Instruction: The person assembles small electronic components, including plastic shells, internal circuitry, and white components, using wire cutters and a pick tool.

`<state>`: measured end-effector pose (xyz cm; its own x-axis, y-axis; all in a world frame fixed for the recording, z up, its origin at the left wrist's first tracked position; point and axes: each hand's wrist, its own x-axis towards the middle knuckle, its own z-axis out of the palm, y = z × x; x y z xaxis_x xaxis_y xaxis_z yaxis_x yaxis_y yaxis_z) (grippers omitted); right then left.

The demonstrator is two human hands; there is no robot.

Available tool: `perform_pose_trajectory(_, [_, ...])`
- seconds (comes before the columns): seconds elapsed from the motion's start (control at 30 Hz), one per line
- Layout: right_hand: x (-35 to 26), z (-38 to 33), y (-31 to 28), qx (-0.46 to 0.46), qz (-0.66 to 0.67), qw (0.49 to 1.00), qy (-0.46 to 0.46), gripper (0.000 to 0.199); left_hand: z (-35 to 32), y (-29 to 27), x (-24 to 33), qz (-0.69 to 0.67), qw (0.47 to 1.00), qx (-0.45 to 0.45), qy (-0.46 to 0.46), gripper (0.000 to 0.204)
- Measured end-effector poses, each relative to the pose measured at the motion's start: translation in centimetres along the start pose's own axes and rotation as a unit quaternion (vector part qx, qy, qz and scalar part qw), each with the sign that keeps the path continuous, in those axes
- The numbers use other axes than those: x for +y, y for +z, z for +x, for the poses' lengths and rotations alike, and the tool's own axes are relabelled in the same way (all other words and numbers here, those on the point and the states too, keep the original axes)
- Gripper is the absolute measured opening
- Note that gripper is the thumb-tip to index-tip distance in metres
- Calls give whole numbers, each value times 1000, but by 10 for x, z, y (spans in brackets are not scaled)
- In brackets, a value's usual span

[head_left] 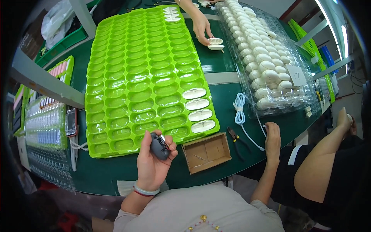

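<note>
My left hand [155,160] is closed around a dark grey, rounded case [159,147], held above the near edge of a green tray. A pale strip and small parts show along the case's side. My right hand [273,141] hovers over the table edge with its fingers curled together. A small dark tip shows at those fingers, but what they pinch is too small to name. Close by lies a white cable [240,103], tied in a coil, with one end stretched toward that hand. Black-handled pliers [235,143] rest between a small cardboard box [206,152] and the cable.
The green tray [133,94] has many oval pockets, several holding white case halves [199,115]. Across the table, a co-worker's hand [201,29] holds an opened white oval case [215,43]. Clear plastic trays of white oval shells [266,63] are stacked right. Another person sits at right.
</note>
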<state>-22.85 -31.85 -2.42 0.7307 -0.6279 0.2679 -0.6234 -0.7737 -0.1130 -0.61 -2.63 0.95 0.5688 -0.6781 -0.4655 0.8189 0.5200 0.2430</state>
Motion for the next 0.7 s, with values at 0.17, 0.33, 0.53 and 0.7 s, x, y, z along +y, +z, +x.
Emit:
perform_pose_trajectory(0.17, [-6, 1, -8, -32, -27, 998, -38, 21, 12, -6, 1, -19, 999, -23, -19, 31])
perform_pose_trajectory(0.33, [-49, -16, -47, 45, 6, 998, -44, 25, 18, 2, 0, -12, 1000, -1, -5, 32])
perform_pose_trajectory(0.53, [-195, -6, -55, -240, 432, 855, -157, 49, 8, -5, -4, -45, 998, -11, 45, 44])
perform_pose_trajectory(0.7, [-233, 5, -40, -323, 477, 797, -180, 54, 7, 4, -4, -24, 995, 19, 95, 47])
